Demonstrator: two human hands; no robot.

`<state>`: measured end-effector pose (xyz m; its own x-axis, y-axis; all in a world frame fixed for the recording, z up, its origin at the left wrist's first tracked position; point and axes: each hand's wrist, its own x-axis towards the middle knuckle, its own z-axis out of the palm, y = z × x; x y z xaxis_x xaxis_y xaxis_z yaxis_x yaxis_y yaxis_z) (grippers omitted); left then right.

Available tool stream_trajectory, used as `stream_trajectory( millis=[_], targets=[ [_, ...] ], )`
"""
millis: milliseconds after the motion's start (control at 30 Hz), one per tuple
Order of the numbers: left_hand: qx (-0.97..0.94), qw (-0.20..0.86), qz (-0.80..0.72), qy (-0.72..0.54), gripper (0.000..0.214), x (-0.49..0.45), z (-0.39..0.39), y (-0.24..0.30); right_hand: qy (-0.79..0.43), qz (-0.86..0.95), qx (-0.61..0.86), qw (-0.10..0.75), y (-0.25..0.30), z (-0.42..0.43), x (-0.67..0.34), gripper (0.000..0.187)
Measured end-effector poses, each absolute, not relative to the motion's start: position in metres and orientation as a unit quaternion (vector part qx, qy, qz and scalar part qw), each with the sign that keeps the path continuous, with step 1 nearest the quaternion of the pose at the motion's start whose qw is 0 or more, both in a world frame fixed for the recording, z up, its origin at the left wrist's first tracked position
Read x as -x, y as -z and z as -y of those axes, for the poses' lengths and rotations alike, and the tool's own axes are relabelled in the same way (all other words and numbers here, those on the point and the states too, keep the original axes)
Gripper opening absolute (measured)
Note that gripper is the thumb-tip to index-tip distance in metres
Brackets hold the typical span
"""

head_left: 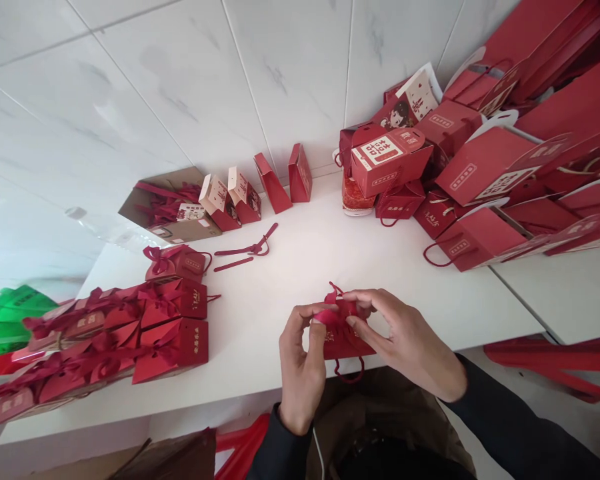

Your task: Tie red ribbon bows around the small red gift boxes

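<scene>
A small red gift bag [341, 331] with a red cord handle sits at the near edge of the white table [305, 253]. My left hand [303, 370] pinches its top from the left, fingers closed on the red ribbon at the bag's mouth. My right hand [405, 340] grips the bag's right side, fingers curled round it. A loop of the cord hangs below the bag, over the table edge.
Rows of finished red bags with bows [115, 333] lie at the left. A cardboard box of ribbons [167, 207] and small upright boxes [230, 197] stand by the wall. Loose red ribbons [247, 252] lie mid-table. A heap of flat red bags [480, 160] fills the right.
</scene>
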<state>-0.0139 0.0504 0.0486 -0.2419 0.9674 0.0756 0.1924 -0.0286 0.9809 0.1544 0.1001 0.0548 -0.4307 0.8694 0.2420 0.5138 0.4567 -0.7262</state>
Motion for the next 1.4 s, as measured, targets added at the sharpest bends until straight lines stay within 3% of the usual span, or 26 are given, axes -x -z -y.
stream_trajectory(
  millis=[100, 300, 400, 533, 600, 700, 833, 967, 1133, 1400],
  targets=[
    [-0.455, 0.394, -0.588, -0.541, 0.023, 0.011, -0.051, -0.048, -0.256, 0.801, 0.447, 0.304, -0.053, -0.098, -0.159, 0.012],
    [-0.445, 0.332, -0.619, -0.556, 0.024, 0.005, -0.043, -0.043, -0.214, 0.805, 0.475, 0.283, -0.054, -0.089, -0.163, 0.008],
    [-0.489, 0.219, -0.646, -0.544, 0.014, 0.005, -0.035, -0.038, -0.211, 0.8, 0.498, 0.261, -0.054, -0.085, -0.163, 0.007],
    [-0.552, 0.005, -0.67, -0.496, 0.02, 0.011, -0.034, -0.033, -0.216, 0.793, 0.513, 0.248, -0.055, -0.082, -0.162, 0.009],
    [-0.548, -0.023, -0.682, -0.484, 0.021, 0.014, -0.035, -0.034, -0.225, 0.79, 0.514, 0.247, -0.058, -0.08, -0.162, 0.009],
    [-0.517, 0.069, -0.69, -0.501, 0.02, 0.015, -0.036, -0.039, -0.285, 0.777, 0.511, 0.233, -0.065, -0.079, -0.16, 0.003],
    [-0.503, 0.15, -0.665, -0.532, 0.019, 0.011, -0.039, -0.044, -0.377, 0.756, 0.484, 0.228, -0.07, -0.079, -0.151, 0.025],
    [-0.498, 0.244, -0.635, -0.538, 0.019, 0.008, -0.042, -0.045, -0.436, 0.736, 0.456, 0.245, -0.071, -0.084, -0.141, 0.013],
    [-0.421, 0.425, -0.603, -0.528, 0.029, 0.01, -0.043, -0.046, -0.45, 0.727, 0.458, 0.244, -0.07, -0.093, -0.138, 0.015],
    [-0.346, 0.469, -0.59, -0.558, 0.028, 0.007, -0.051, -0.042, -0.429, 0.734, 0.47, 0.238, -0.075, -0.097, -0.146, 0.01]
  ],
)
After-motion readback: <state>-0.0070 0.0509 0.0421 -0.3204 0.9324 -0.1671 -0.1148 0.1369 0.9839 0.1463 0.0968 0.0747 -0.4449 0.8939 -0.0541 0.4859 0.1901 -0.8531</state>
